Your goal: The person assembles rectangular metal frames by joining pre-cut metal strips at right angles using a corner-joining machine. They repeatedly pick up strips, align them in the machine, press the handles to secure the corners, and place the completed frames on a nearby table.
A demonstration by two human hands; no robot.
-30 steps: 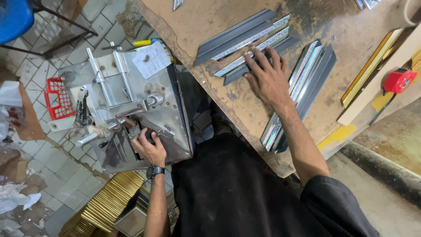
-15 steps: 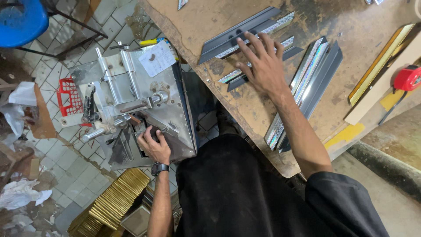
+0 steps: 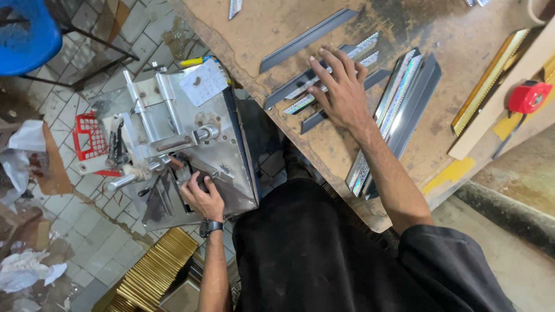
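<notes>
Left hand (image 3: 199, 196): fingertips hidden against metal press (image 3: 219, 144). Blue stool (image 3: 26, 32) cut by left edge. Paper label (image 3: 202, 82) print illegible.

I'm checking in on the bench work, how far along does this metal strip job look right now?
Done, by the look of it: a stack of long strips lies bundled on the workbench. In hand: the right hand rests on loose short strips, while the left hand is at the metal press machine. Left: several loose strips remain unstacked; an exact count is unclear.

Black short-sleeved shirt, loose, dusty at the front. Forearms bare. Dark wristwatch (image 3: 210, 226) strapped just behind left hand (image 3: 202, 198). Right hand (image 3: 342, 95) bare, no rings seen.
</notes>
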